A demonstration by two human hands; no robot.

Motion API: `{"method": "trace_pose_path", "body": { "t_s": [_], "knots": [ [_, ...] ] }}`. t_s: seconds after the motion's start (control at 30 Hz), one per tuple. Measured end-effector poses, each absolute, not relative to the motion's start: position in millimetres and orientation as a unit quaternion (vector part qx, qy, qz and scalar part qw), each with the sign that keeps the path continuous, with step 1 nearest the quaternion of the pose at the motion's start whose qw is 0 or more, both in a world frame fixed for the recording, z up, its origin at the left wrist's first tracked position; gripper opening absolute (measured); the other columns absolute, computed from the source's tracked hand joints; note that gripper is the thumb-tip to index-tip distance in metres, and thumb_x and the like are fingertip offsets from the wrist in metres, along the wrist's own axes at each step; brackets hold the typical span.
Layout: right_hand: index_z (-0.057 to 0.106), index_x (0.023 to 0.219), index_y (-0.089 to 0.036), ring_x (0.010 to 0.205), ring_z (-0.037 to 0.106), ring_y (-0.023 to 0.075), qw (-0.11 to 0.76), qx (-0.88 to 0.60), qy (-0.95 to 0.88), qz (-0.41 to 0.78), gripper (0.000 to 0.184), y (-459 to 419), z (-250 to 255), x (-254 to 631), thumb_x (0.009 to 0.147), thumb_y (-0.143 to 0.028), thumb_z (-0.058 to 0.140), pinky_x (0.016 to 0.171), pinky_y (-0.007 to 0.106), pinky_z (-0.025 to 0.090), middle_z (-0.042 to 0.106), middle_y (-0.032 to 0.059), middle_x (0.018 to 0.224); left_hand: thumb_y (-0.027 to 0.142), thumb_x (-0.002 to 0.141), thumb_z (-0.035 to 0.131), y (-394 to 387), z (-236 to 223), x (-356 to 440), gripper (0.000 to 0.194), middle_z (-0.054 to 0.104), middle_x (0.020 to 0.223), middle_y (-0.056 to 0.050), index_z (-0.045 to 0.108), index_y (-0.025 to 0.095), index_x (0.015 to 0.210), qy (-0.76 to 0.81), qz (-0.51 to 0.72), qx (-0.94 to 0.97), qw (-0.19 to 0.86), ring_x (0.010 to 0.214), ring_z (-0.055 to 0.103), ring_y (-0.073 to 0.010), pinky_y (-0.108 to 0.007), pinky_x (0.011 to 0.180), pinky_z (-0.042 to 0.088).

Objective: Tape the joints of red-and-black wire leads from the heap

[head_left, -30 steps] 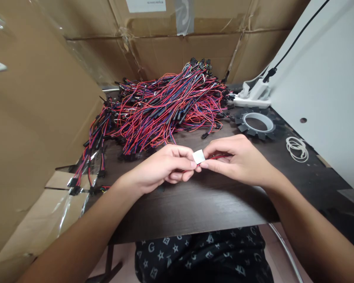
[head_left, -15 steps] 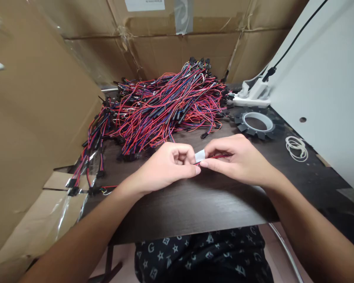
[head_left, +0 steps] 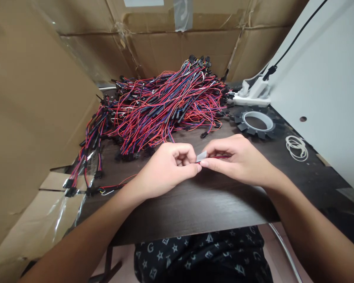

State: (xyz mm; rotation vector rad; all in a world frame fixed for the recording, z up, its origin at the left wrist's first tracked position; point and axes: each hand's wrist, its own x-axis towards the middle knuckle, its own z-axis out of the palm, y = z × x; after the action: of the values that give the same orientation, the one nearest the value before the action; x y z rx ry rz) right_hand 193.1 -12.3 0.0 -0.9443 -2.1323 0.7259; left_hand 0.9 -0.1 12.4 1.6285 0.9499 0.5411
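Observation:
My left hand (head_left: 174, 167) and my right hand (head_left: 236, 159) meet above the front of the dark table, thumbs and fingers pinched close together. Between the fingertips runs a thin red and dark wire cable (head_left: 221, 157), held by both hands. A small light-grey piece of tape (head_left: 201, 156) stands up from the cable, between the two sets of fingers. The fingers cover most of the cable there. Behind my left wrist, a stretch of red wire with a black connector (head_left: 91, 191) lies at the table's left edge; whether it is the same cable, I cannot tell.
A large heap of red and blue wire cables (head_left: 165, 110) with black connectors fills the back. On the right are a tape roll (head_left: 245, 122) ringed with black tabs, a coiled pale cord (head_left: 296, 148) and a white power strip (head_left: 250, 100). Cardboard (head_left: 41, 98) walls the left.
The grey tape piece has tipped over and now looks narrower between my fingertips. Both hands stay in nearly the same place. The view has shifted slightly.

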Motion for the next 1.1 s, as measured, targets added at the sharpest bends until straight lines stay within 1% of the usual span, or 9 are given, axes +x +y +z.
{"method": "trace_pose_path", "body": {
  "t_s": [0.17,0.27,0.33,0.57,0.87,1.1],
  "knots": [
    [0.065,0.076,-0.011,0.05,0.044,0.0056,0.327,-0.366,-0.819,0.299,0.012,-12.5,2.4,193.7,0.084,-0.018,0.061,0.049,0.016,0.034,0.056,-0.0024,0.057,0.019,0.073,0.062,1.0,11.1,-0.1,0.017,0.045,0.054,0.006,0.051,0.013,0.061,0.408,0.221,0.685,0.561,0.05,0.039,-0.005,-0.017,0.047,0.03],
    [0.066,0.079,-0.011,0.053,0.05,0.0069,0.325,-0.365,-0.815,0.312,0.007,-13.5,4.0,193.9,0.081,-0.012,0.059,0.051,0.016,0.038,0.061,-0.0004,0.062,0.02,0.073,0.063,1.4,10.7,0.1,0.019,0.046,0.053,0.006,0.051,0.013,0.06,0.408,0.224,0.682,0.565,0.049,0.039,-0.005,-0.017,0.047,0.03],
    [0.066,0.08,-0.01,0.054,0.051,0.0072,0.326,-0.363,-0.813,0.318,0.008,-14.2,4.3,193.9,0.078,-0.009,0.059,0.051,0.016,0.039,0.063,0.0002,0.064,0.021,0.073,0.063,1.7,10.8,0.2,0.019,0.046,0.053,0.006,0.051,0.013,0.06,0.408,0.224,0.682,0.564,0.049,0.039,-0.005,-0.017,0.047,0.03],
    [0.066,0.08,-0.01,0.05,0.045,0.0053,0.334,-0.355,-0.822,0.295,0.009,-13.7,2.0,193.3,0.074,-0.006,0.06,0.049,0.016,0.036,0.06,-0.0019,0.061,0.019,0.073,0.063,1.4,11.9,-0.3,0.016,0.047,0.053,0.006,0.053,0.012,0.062,0.406,0.225,0.679,0.569,0.049,0.04,-0.0049,-0.017,0.047,0.03],
    [0.066,0.08,-0.011,0.052,0.048,0.0064,0.336,-0.36,-0.821,0.288,0.007,-13.3,2.1,193.7,0.078,-0.01,0.06,0.051,0.017,0.037,0.061,-0.0009,0.062,0.02,0.073,0.063,2.0,13.2,-0.3,0.017,0.047,0.053,0.006,0.053,0.013,0.061,0.408,0.226,0.681,0.564,0.049,0.04,-0.0054,-0.018,0.048,0.031],
    [0.066,0.077,-0.011,0.048,0.042,0.0047,0.35,-0.351,-0.829,0.259,0.003,-12.9,0.3,192.0,0.076,-0.01,0.063,0.048,0.016,0.033,0.057,-0.0032,0.057,0.018,0.069,0.067,1.4,13.0,0.4,0.017,0.047,0.051,0.006,0.053,0.012,0.059,0.409,0.225,0.668,0.579,0.048,0.039,-0.0048,-0.017,0.046,0.029]
  ]
}}
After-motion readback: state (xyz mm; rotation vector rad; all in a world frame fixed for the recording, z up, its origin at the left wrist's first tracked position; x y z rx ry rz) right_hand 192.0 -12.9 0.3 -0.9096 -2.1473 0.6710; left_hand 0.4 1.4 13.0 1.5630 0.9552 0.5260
